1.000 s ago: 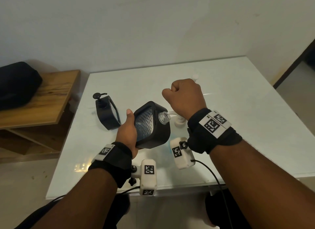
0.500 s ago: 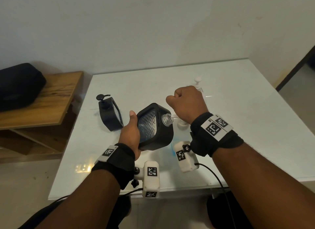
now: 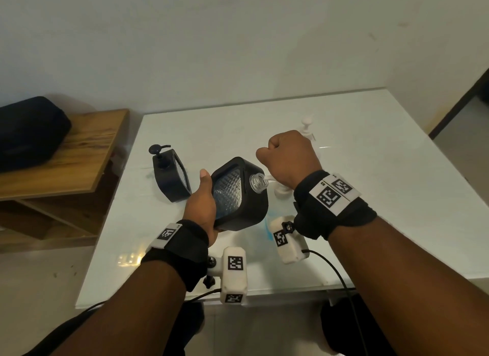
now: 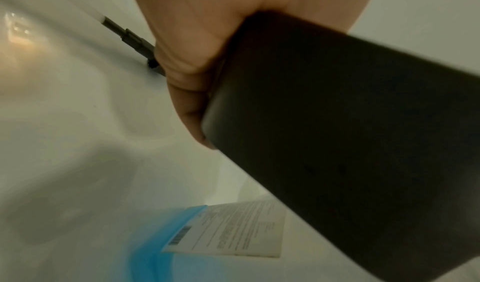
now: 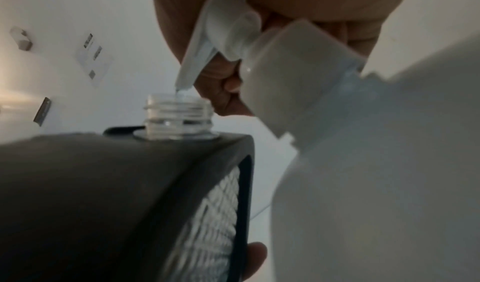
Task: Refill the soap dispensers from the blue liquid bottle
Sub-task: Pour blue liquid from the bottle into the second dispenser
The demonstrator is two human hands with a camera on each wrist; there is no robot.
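My left hand grips a black soap dispenser and tilts it to the right above the table. Its clear threaded neck is uncapped. My right hand is a fist curled round the white pump head of the blue liquid bottle, which stands mostly hidden beneath it. In the right wrist view the pump nozzle points into the dispenser's neck. The left wrist view shows the bottle's blue liquid and its label under the dispenser.
A second black dispenser with its pump on stands on the white table to the left. A white pump top shows behind my right hand. A wooden bench with a black bag is at the left.
My right fist has sunk slightly on the pump head. My left hand keeps the tilted dispenser at the nozzle.
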